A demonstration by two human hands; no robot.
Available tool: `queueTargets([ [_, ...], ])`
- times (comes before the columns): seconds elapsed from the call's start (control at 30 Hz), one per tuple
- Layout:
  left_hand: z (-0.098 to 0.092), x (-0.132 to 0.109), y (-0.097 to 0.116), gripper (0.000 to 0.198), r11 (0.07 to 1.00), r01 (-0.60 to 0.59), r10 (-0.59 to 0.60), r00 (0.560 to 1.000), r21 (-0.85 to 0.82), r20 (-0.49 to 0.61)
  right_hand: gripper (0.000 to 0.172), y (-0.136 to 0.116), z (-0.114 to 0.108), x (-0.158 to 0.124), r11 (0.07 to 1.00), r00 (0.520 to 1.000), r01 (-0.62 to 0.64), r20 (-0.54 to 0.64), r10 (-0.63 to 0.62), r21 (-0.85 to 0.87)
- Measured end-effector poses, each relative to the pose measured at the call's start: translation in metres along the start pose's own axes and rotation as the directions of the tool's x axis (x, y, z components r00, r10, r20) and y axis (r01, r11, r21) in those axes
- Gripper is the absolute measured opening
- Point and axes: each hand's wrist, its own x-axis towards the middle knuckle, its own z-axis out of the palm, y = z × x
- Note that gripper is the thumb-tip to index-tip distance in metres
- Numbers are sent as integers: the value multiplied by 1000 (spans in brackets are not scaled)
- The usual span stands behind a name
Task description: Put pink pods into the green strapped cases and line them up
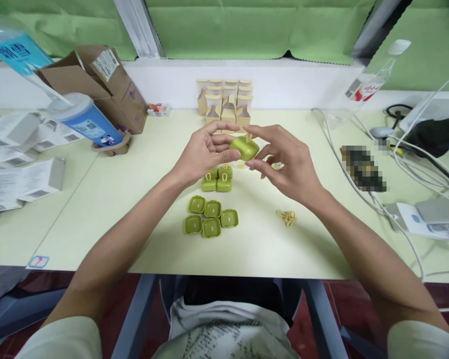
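Between my two hands, above the table, is a small green case [243,148] with a pale yellow loop on top. My left hand [209,149] grips its left side between thumb and fingers. On the other side, my right hand [284,154] has its index finger at the loop and its thumb near the lower right edge. Below them stand several closed green cases [217,182] with yellow loops. Nearer to me lie several open green shells [211,210], hollow side up. A little pile of yellow loops [287,217] rests under my right wrist.
Small open cartons [225,102] stand against the wall. At the left are a cardboard box [108,85], a blue tub [88,119] and white boxes [26,184]. A plastic bottle [374,80] and white cables [340,159] occupy the right. The table's front edge [228,275] is close to my body.
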Motion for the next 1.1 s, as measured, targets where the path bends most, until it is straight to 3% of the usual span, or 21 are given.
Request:
queueTargets([
  [0.13, 0, -1, 2, 75, 994, 107, -106, 992, 2, 67, 37, 5, -4, 2, 992, 998, 53, 32, -49, -119],
  [0.23, -15, -3, 11, 55, 949, 75, -88, 996, 305, 29, 34, 12, -1, 2, 951, 989, 68, 147, -24, -301],
  [0.3, -30, -6, 20, 40, 776, 95, -113, 994, 624, -11, 35, 19, 7, -1, 891, 954, 55, 287, 86, -452],
  [0.37, -42, -9, 27, 33, 493, 167, -287, 958, 854, -22, 37, 27, 17, -3, 811, 898, 59, 385, 211, -583],
  [0.43, -48, -10, 30, 39, 231, 170, -489, 871, 958, -36, 41, 34, 27, -6, 745, 868, 85, 416, 270, -661],
  [0.47, -48, -10, 30, 43, 144, 145, -561, 827, 979, -40, 43, 37, 32, -7, 724, 866, 99, 418, 276, -683],
  [0.53, -44, -9, 27, 48, 53, 88, -643, 765, 995, -33, 44, 40, 39, -9, 699, 868, 120, 416, 271, -705],
  [0.8, -32, -6, 19, 37, 58, 77, -700, 714, 995, -15, 45, 44, 45, -12, 720, 888, 126, 402, 225, -682],
  [0.97, -32, -6, 17, 34, 80, 84, -700, 714, 993, -4, 44, 47, 45, -11, 753, 899, 85, 376, 225, -653],
  [1.1, -32, -5, 15, 35, 54, 45, -699, 715, 998, 5, 51, 41, 43, -9, 706, 888, 95, 380, 258, -702],
])
